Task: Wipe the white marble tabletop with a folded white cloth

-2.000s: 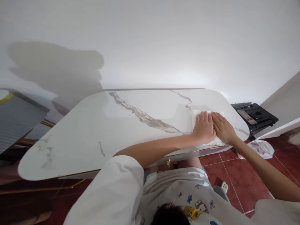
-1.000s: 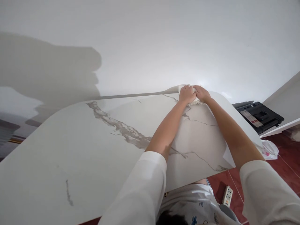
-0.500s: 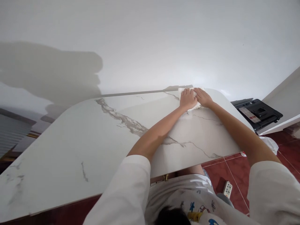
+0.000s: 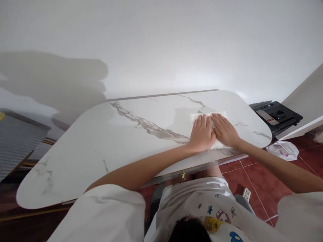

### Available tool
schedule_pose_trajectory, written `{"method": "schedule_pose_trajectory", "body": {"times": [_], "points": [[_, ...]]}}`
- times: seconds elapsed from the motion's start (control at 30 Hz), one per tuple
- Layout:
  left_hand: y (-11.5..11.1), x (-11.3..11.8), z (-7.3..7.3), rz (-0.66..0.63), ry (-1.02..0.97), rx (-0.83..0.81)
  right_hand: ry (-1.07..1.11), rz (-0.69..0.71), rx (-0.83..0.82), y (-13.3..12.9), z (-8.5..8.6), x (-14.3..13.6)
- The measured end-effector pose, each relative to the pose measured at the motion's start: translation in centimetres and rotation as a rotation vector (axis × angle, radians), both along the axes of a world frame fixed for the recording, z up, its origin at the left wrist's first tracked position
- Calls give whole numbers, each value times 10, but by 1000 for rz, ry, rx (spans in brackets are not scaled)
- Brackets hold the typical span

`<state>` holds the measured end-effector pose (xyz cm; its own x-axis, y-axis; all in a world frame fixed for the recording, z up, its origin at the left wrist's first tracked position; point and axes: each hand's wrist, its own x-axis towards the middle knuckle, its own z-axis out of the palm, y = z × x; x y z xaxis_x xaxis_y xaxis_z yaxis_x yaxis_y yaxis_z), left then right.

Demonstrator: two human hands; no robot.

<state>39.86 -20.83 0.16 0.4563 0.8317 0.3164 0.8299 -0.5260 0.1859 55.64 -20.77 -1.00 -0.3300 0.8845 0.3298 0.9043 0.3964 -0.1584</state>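
Both hands press a white cloth [image 4: 207, 116] onto the marble-patterned tabletop [image 4: 83, 144], right of its middle. My left hand [image 4: 202, 132] covers the cloth's left part, its fingers close together and pointing away from me. On the right part lies my right hand [image 4: 225, 131], angled in so that the two hands touch at the thumbs. Each hand is closed on the cloth against the table. Cloth edges show beyond the fingertips and between the wrists; the rest is hidden under the palms.
A white wall [image 4: 161, 43] stands behind the table. Right of it are a black case [image 4: 279, 116] and a white plastic bag [image 4: 282, 150] on red tiles. A power strip [image 4: 246, 194] lies on the floor. At left is a grey ribbed panel [image 4: 20, 144].
Both hands have drawn the cloth from the table's far edge back toward me. The cloth lies flatter and more spread out, and my elbows are bent more widely.
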Motion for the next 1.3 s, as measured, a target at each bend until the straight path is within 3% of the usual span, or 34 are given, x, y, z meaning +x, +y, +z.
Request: {"method": "schedule_pose_trajectory", "body": {"times": [0.1,0.23,0.5,0.63,0.8,1.07,1.3], "points": [[-26,-4,-1,-17,5,10,-8,6,-15,-27,2,-5],[-38,10,2,4,1,-15,4,76,-43,-33,7,11],[-26,85,11,-110,-34,-13,51,4,-52,-20,6,102],[-13,104,12,-137,-54,-10,31,-35,-46,-10,7,122],[31,104,8,-146,-27,-28,28,-62,-24,30,5,114],[128,91,11,-51,-10,-47,79,-110,-70,137,12,88],[192,84,12,18,-40,-57,92,-124,-75,213,10,79]]}}
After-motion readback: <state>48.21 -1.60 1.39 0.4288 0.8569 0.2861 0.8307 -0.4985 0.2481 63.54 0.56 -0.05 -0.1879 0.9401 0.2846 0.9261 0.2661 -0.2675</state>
